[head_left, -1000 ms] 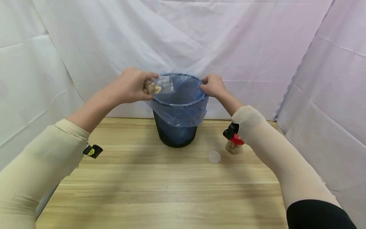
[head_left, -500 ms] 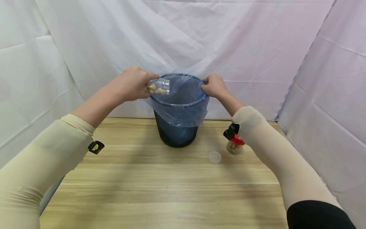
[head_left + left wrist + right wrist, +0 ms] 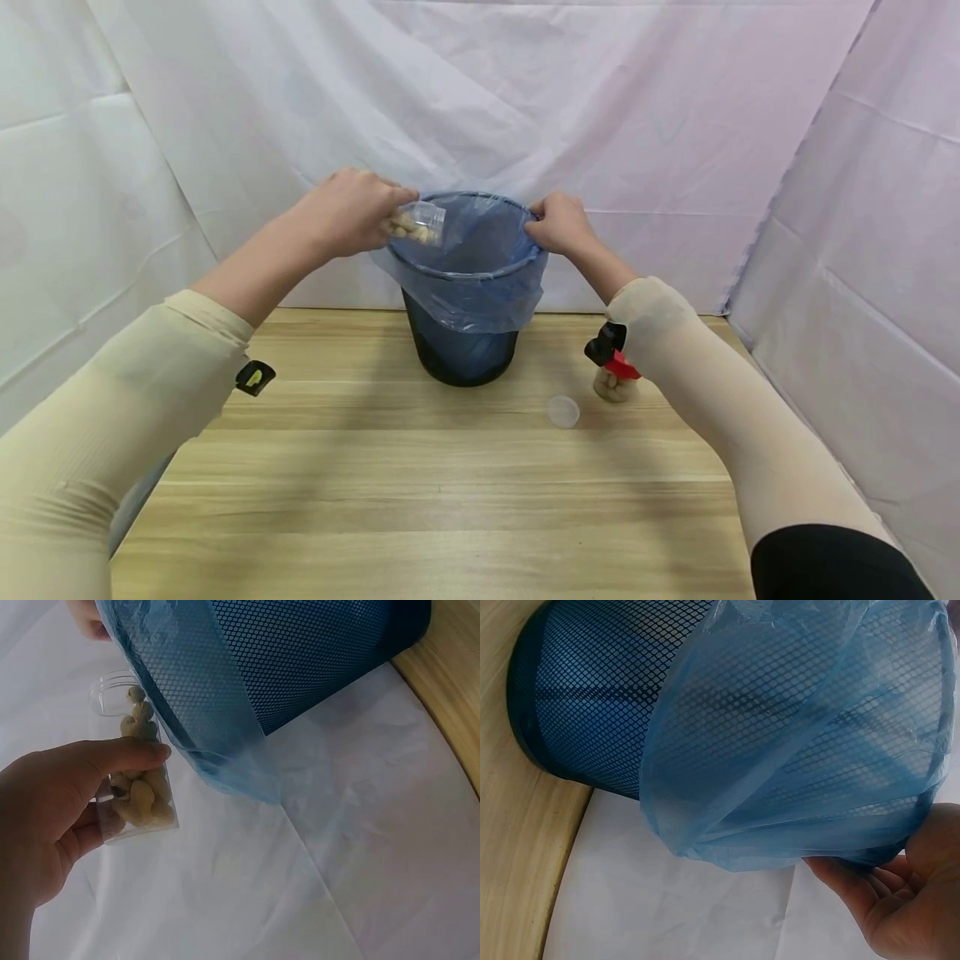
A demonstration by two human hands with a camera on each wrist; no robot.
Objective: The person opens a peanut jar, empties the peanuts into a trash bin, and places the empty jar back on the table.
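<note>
In the head view my left hand [image 3: 356,212] grips a small clear plastic jar [image 3: 429,222] over the left rim of a black mesh bin [image 3: 461,358]. The jar lies tipped on its side, its uncovered mouth pointing right and slightly down into the bin. Tan, peanut-like pieces [image 3: 142,799] fill part of it. A thin blue bag [image 3: 487,304] lines the bin and folds down over its rim. My right hand [image 3: 561,223] pinches the bag and rim at the right side; its fingertips are partly hidden behind the bag in the right wrist view [image 3: 922,892].
A round translucent lid [image 3: 563,412] lies on the wooden table [image 3: 420,500], right of the bin. Beside it stands another jar [image 3: 613,387] of tan pieces, partly hidden by the right wrist's camera mount. White cloth [image 3: 637,100] hangs behind and at both sides.
My left hand has risen slightly, and the jar has tipped further so its mouth now points a little down. The pieces have shifted toward the mouth. My right hand stays at the rim.
</note>
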